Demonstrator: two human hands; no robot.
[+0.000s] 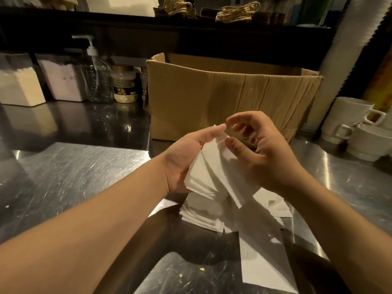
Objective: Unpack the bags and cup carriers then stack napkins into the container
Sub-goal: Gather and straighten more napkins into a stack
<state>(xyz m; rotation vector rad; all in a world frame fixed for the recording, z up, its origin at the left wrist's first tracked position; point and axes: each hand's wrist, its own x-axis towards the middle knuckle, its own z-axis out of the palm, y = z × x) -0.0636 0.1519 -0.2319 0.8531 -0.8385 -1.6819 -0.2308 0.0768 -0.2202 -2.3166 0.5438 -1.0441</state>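
- Step looked like napkin sorting: unpacking seemingly done or paused, stacking into a container not yet begun; no napkin sat in any container.
- Landmark: cardboard box [229,96], open-topped, standing on the steel counter [63,170].
- Nearest, on the counter in front of the box: a flat white paper bag [263,257], lying down, partly under the loose pile.
- Just behind the bag, still in front of the box: loose napkin pile [203,213], fanned and untidy, touching the counter.
- Above that pile, between it and the box: held napkin bundle [214,166], splayed like a fan, edges uneven.
- Left hand [186,158]: palm turned up and inward, fingers curled under the bundle, thumb side along its top edge; gripping it.
- Right hand [261,153]: fingers bent, thumb and forefinger poised at the bundle's top corner; thumb tip touched paper, but a full pinch could not be confirmed.
- Both forearms reached forward, converging in front of the box.
- Next move judged: square the bundle's edges between both hands, then carry it to a container; thin sheets slip easily, so a firm even grip would be needed.
- Left of the box: jar [124,83], pump bottle [96,77], two clear bins [61,79]; the leftmost seemed to hold white paper already, a likely target.
- Right of the box: white mugs [347,119].
- Behind and above the box: shelf with twine-handled bags [237,9].
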